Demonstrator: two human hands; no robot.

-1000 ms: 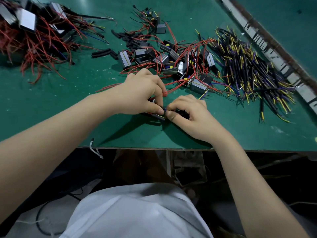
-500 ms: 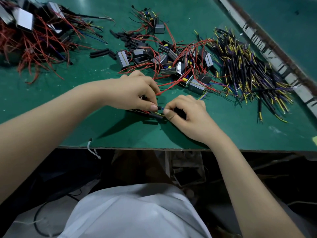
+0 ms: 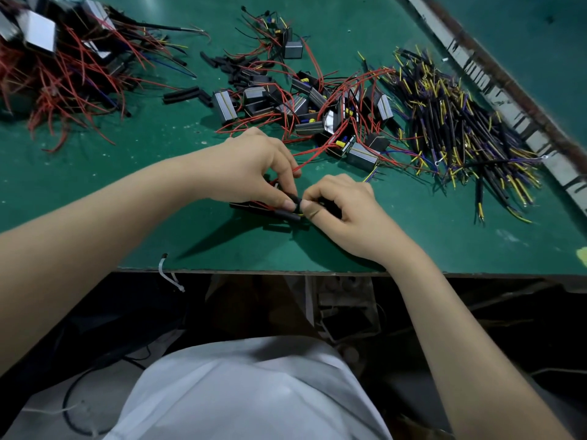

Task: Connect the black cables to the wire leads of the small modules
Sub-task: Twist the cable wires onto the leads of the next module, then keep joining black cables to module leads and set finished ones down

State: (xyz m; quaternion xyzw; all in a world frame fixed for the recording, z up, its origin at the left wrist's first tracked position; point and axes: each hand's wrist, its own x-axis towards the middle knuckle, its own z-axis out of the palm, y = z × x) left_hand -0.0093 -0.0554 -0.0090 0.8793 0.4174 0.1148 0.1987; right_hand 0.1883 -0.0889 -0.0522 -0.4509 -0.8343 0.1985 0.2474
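A tangle of red-leaded finished units [image 3: 60,68] is heaped at the far left, seemingly set aside from the work. Loose black sleeves [image 3: 185,93] lie just right of it, then the small modules [image 3: 305,109] in a central pile, kept within reach. On the near part of the green table [image 3: 127,185], the left hand [image 3: 251,169] is curled, thumb and forefinger pinching a black cable [image 3: 293,201] together with a red wire lead [image 3: 313,158]. The right hand [image 3: 346,211], fingertips touching the left's, is pinched on the same cable, likely steadying the joint. The black cables [image 3: 460,128] are piled at the far right.
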